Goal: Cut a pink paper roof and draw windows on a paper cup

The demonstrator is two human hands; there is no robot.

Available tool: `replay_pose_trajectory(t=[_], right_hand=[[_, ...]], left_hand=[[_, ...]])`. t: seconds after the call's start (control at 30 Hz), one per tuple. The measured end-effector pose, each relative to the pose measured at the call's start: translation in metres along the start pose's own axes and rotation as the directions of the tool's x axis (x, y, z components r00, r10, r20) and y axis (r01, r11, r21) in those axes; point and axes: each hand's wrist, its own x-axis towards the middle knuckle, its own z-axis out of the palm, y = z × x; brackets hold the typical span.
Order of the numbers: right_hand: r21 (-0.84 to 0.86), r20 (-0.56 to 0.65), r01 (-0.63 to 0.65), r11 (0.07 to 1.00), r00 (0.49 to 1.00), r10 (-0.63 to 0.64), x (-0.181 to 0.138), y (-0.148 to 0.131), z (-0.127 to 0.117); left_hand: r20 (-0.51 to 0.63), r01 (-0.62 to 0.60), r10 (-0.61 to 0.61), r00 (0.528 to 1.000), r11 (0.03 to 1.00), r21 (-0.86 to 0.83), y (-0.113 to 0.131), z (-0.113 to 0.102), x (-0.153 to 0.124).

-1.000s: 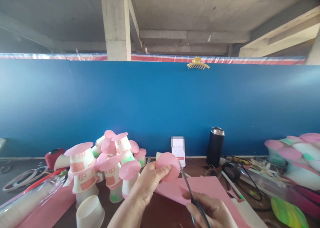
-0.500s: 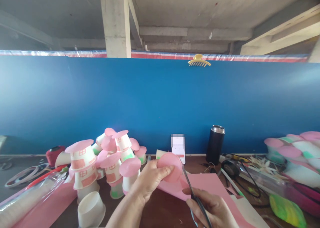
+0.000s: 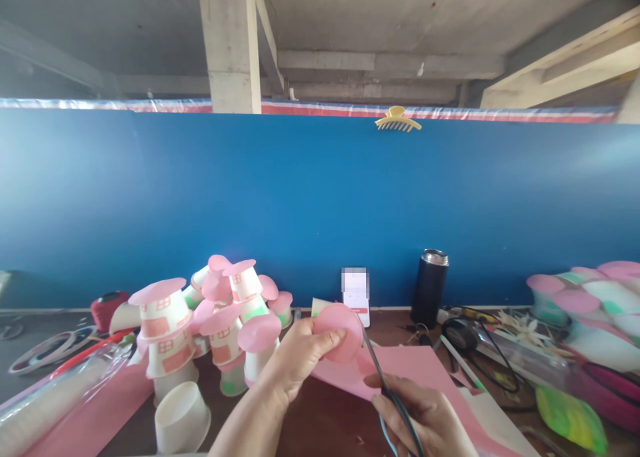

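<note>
Left hand (image 3: 303,351) pinched pink disc (image 3: 343,318); right hand (image 3: 423,413) gripped scissors (image 3: 376,363). Disc appeared light, bendable, easily creased, best held near its rim.

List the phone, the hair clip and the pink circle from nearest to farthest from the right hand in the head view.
1. Pink circle, ahead and left, held by the left hand.
2. Phone, beyond the circle, before the blue wall.
3. Hair clip, highest, on the wall's top edge.
</note>
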Motion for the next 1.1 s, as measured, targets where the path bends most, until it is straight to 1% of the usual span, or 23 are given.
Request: replay_pose_trajectory(t=[0.23, 0.33, 0.43, 0.53, 0.63, 0.77, 0.9, 1.1], right_hand=[[0.008, 0.010, -0.026, 1.000, 1.000, 0.026, 0.0008, 0.0036, -0.0003], [-0.012, 0.012, -0.021, 1.000, 1.000, 0.021, 0.0010, 0.0026, -0.0005], [-0.013, 0.003, -0.012, 1.000, 1.000, 0.012, 0.0006, -0.0008, -0.0012], [0.002, 0.058, -0.009, 1.000, 0.998, 0.009, 0.0008, -0.0033, -0.0033], [-0.011, 0.090, -0.004, 1.000, 0.996, 0.005, 0.0013, -0.0023, -0.0050], [-0.019, 0.042, 0.025, 1.000, 0.999, -0.024, 0.0009, 0.0011, -0.0041], [-0.065, 0.012, 0.052, 0.997, 0.999, -0.052, -0.0001, 0.0002, -0.0027], [-0.101, 0.010, 0.050, 0.994, 0.999, -0.049, -0.0005, -0.0042, -0.0025]], left_hand=[[-0.024, 0.025, -0.025, 0.999, 1.000, 0.004, -0.0013, -0.0006, 0.0004], [-0.019, 0.021, -0.021, 1.000, 1.000, 0.009, 0.0003, -0.0009, -0.0003], [-0.004, 0.043, -0.043, 0.999, 0.999, 0.016, 0.0027, -0.0006, -0.0013], [0.034, 0.063, -0.063, 0.997, 0.998, -0.003, 0.0049, 0.0009, -0.0029], [0.039, 0.068, -0.067, 0.997, 0.997, -0.020, 0.0063, 0.0024, -0.0044], [0.031, 0.080, -0.079, 0.996, 0.997, -0.021, 0.0066, 0.0029, -0.0053], [0.025, 0.082, -0.082, 0.996, 0.996, -0.024, 0.0057, 0.0020, -0.0048], [0.035, 0.087, -0.086, 0.996, 0.996, -0.027, 0.0032, 0.0012, -0.0033]])
